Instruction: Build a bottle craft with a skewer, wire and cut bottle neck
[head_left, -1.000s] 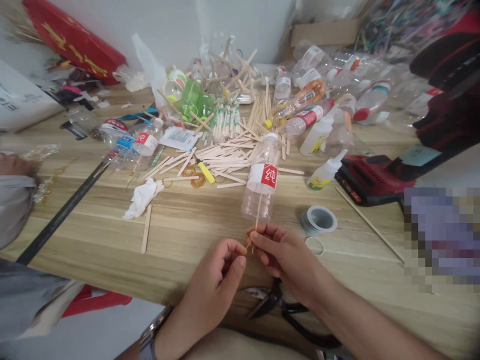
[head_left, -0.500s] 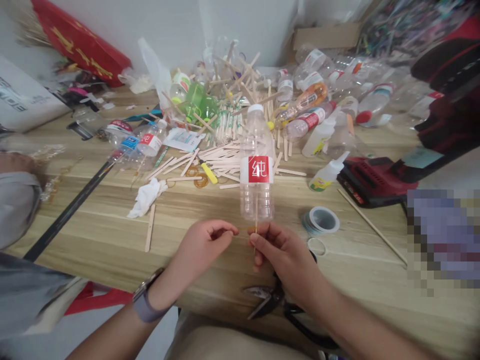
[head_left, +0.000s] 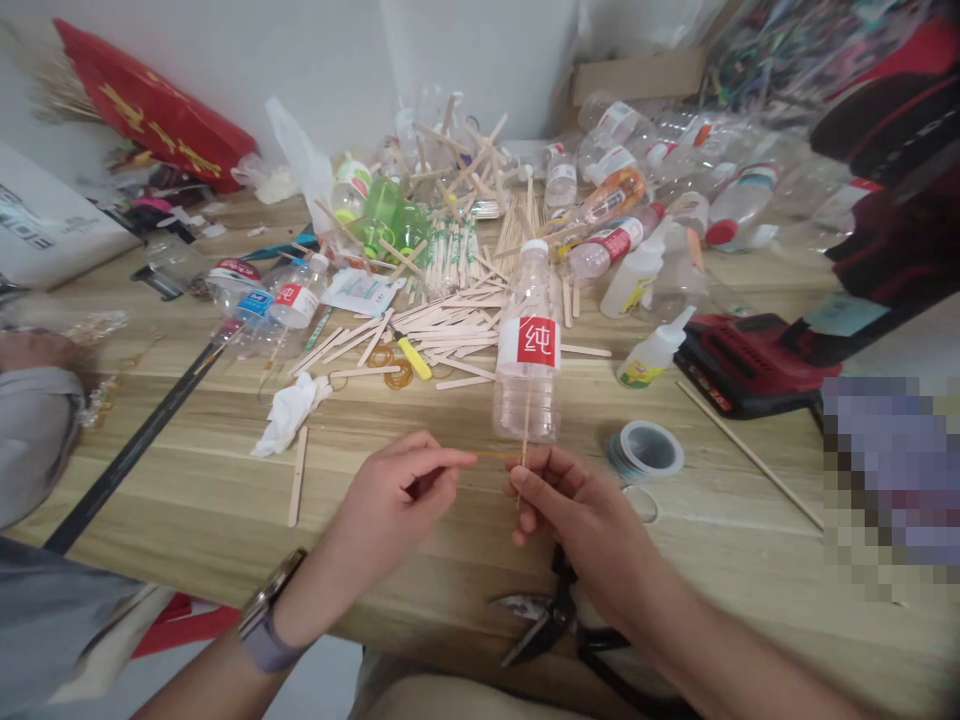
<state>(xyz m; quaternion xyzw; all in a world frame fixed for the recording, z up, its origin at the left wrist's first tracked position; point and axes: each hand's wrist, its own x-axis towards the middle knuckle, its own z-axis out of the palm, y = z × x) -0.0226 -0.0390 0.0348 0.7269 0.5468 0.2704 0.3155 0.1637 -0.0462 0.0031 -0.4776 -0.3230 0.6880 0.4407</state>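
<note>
Between the thumb and fingers of my right hand (head_left: pixel 574 500) is a thin wooden stick (head_left: pixel 526 415). It runs up in front of a clear plastic bottle (head_left: pixel 527 400), which has a white cap and a red-and-white label. Whether the stick is fixed to the bottle, I cannot tell. An orange-brown rubber band (head_left: pixel 496 456) stretches from my right fingers to the outstretched index fingertip of my left hand (head_left: pixel 409 490). The other left fingers are curled. Below my right hand lie black-handled shears (head_left: pixel 551 620), blades apart.
Wooden craft sticks (head_left: pixel 450 330), rubber bands (head_left: pixel 397 373) and a yellow-handled tool (head_left: pixel 414 357) lie ahead. Glue bottles (head_left: pixel 652 352), a spool (head_left: pixel 649 450) and a red-black power tool (head_left: pixel 757 365) are rightward. A person's sleeve (head_left: pixel 37 420) shows at left. Plastic bottles (head_left: pixel 611 245) crowd the back.
My left hand has pulled leftward from the right one, and the rubber band is now stretched between them. The bottle has shifted right and leans slightly, along with the stick and right hand.
</note>
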